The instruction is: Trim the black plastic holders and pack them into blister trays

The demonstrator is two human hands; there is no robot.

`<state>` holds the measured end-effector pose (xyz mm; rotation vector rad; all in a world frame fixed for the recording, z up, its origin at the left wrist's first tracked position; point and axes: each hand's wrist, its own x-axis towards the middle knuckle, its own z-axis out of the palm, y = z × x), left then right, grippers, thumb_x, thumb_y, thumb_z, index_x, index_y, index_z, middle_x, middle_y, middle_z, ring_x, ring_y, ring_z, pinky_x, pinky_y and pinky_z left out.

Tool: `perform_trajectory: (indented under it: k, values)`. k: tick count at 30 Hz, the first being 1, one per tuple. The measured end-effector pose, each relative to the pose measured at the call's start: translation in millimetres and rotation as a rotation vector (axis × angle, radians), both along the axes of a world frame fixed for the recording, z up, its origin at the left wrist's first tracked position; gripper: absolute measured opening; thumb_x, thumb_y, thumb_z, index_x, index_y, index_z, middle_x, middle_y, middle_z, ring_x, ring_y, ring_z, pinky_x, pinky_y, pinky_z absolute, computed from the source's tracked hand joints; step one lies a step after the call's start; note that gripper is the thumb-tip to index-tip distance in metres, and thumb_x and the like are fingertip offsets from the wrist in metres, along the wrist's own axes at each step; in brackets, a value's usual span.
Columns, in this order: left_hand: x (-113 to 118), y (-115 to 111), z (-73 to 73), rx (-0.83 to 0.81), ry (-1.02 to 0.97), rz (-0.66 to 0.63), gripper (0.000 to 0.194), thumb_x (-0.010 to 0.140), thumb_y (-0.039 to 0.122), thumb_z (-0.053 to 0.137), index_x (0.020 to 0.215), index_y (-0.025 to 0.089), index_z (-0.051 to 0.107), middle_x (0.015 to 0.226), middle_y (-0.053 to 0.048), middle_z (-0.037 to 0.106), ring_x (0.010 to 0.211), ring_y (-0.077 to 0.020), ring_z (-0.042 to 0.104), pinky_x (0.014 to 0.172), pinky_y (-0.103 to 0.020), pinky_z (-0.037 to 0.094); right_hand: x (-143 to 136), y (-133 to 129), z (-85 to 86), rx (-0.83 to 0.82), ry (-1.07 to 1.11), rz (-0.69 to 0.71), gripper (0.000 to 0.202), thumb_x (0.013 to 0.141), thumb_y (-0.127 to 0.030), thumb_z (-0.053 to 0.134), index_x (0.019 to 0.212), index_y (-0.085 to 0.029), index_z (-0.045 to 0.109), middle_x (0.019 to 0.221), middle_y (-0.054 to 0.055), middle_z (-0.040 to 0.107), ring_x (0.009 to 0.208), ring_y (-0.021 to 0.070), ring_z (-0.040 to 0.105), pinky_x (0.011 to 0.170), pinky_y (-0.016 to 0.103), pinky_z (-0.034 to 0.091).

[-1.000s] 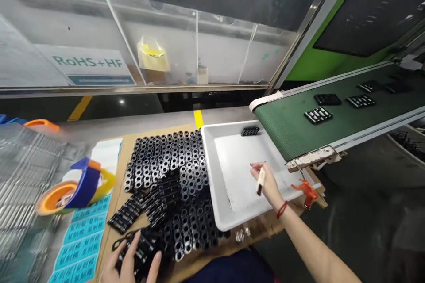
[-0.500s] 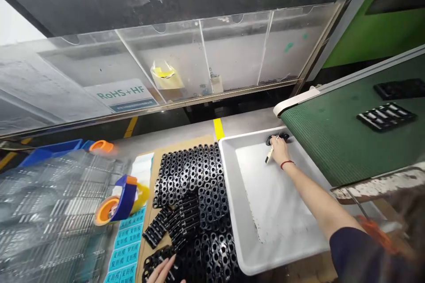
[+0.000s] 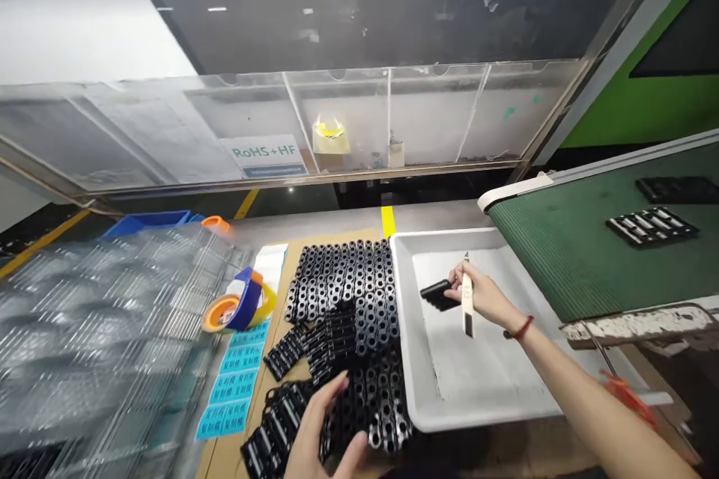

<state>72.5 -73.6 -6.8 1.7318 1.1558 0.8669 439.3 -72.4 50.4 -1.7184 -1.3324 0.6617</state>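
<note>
Above the white tray, my right hand grips a black ribbed part between its fingers. A pale-handled knife is also held in that hand, its blade end up. My left hand has its thumb and fingers spread, with nothing held between them, at the bottom beside the black parts. Rows of black parts with round holes cover the cardboard left of the tray. Loose black parts lie at an angle nearby.
At the right, a green conveyor belt carries a black part. Stacked clear plastic trays fill the left side. Between stand a tape dispenser and blue printed labels. A clear panel rises behind.
My right hand has lifted the black part from the tray's far right corner and brought it left and nearer. My left hand has come further into view, fingers spread. The camera view has shifted.
</note>
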Motion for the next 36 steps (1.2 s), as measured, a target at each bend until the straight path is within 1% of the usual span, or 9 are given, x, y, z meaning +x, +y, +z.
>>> perform_trajectory:
  k: [5, 8, 12, 20, 24, 27, 29, 32, 36]
  values:
    - [2.1, -6.1, 57.1, -0.271, -0.194, -0.542, 0.126, 0.063, 0.067, 0.084, 0.163, 0.028, 0.017, 0.167, -0.014, 0.032, 0.153, -0.0363, 0.031, 0.125, -0.054, 0.026, -120.7, -52.4, 59.1, 0.101, 0.26, 0.398, 0.044, 0.086, -0.049, 0.075, 0.077, -0.025, 0.039, 0.088, 0.003, 0.069, 0.079, 0.0178, 0.067, 0.073, 0.034, 0.059]
    - [-0.3, -13.2, 78.8, -0.266, -0.228, -0.682, 0.119, 0.068, 0.044, 0.085, 0.163, 0.025, 0.017, 0.167, -0.014, 0.031, 0.152, -0.0368, 0.032, 0.125, -0.053, 0.028, -168.4, -66.3, 66.8, 0.29, 0.407, 0.433, 0.032, 0.094, -0.028, 0.069, 0.077, -0.024, 0.042, 0.09, 0.004, 0.07, 0.083, 0.0161, 0.067, 0.076, 0.03, 0.057]
    - [-9.8, -26.0, 79.5, -0.099, -0.158, -0.614, 0.115, 0.064, 0.012, 0.073, 0.162, 0.031, 0.018, 0.162, -0.01, 0.041, 0.147, -0.033, 0.044, 0.122, -0.048, 0.037, -195.2, -74.9, 64.3, 0.305, 0.538, 0.338, 0.025, 0.098, -0.017, 0.061, 0.082, -0.025, 0.043, 0.093, 0.002, 0.067, 0.088, 0.0152, 0.064, 0.081, 0.03, 0.054]
    - [-21.9, -38.8, 72.8, -0.013, -0.132, -0.63, 0.111, 0.067, 0.017, 0.076, 0.159, 0.033, 0.017, 0.159, -0.009, 0.045, 0.144, -0.0308, 0.046, 0.12, -0.044, 0.041, -213.0, -84.0, 69.9, 0.138, 0.578, 0.345, 0.031, 0.092, -0.021, 0.065, 0.081, -0.025, 0.036, 0.081, -0.004, 0.051, 0.072, 0.0126, 0.047, 0.068, 0.025, 0.044]
    - [-15.2, -37.5, 77.1, 0.024, -0.137, -0.561, 0.081, 0.069, 0.016, 0.075, 0.142, 0.027, 0.04, 0.134, -0.008, 0.062, 0.12, -0.0254, 0.065, 0.104, -0.038, 0.054, -221.4, -85.6, 70.3, 0.086, 0.59, 0.286, 0.033, 0.09, -0.02, 0.068, 0.081, -0.025, 0.037, 0.079, -0.005, 0.047, 0.067, 0.0109, 0.042, 0.06, 0.022, 0.042]
    - [-14.3, -34.5, 77.3, 0.127, -0.15, -0.491, 0.065, 0.072, 0.02, 0.078, 0.13, 0.027, 0.05, 0.125, -0.008, 0.066, 0.116, -0.0269, 0.065, 0.104, -0.043, 0.053, -222.5, -86.0, 70.4, 0.155, 0.535, 0.198, 0.032, 0.091, -0.024, 0.071, 0.08, -0.025, 0.04, 0.079, -0.005, 0.052, 0.069, 0.0104, 0.047, 0.063, 0.021, 0.045]
    - [-17.1, -33.4, 76.1, 0.037, -0.229, -0.441, 0.062, 0.075, 0.028, 0.08, 0.131, 0.029, 0.054, 0.127, -0.008, 0.066, 0.119, -0.0295, 0.064, 0.106, -0.048, 0.052, -220.4, -85.3, 70.1, 0.231, 0.485, 0.124, 0.03, 0.094, -0.026, 0.069, 0.081, -0.025, 0.042, 0.086, -0.003, 0.062, 0.078, 0.0109, 0.056, 0.072, 0.021, 0.05]
    - [-21.3, -34.3, 73.3, -0.395, -0.644, -0.372, 0.051, 0.082, 0.048, 0.072, 0.128, 0.028, 0.061, 0.128, -0.008, 0.068, 0.121, -0.0317, 0.064, 0.107, -0.05, 0.052, -216.7, -84.5, 66.9, 0.274, 0.506, 0.063, 0.024, 0.097, -0.026, 0.066, 0.083, -0.025, 0.046, 0.1, 0.0, 0.071, 0.092, 0.0116, 0.064, 0.083, 0.022, 0.054]
    - [-18.6, -36.2, 71.2, -0.839, -1.193, -0.27, 0.047, 0.084, 0.053, 0.067, 0.124, 0.029, 0.07, 0.126, -0.003, 0.074, 0.124, -0.0269, 0.066, 0.109, -0.04, 0.054, -218.9, -86.2, 58.5, 0.282, 0.763, 0.179, 0.02, 0.098, -0.02, 0.064, 0.085, -0.025, 0.05, 0.1, -0.001, 0.072, 0.088, 0.0103, 0.07, 0.085, 0.023, 0.058]
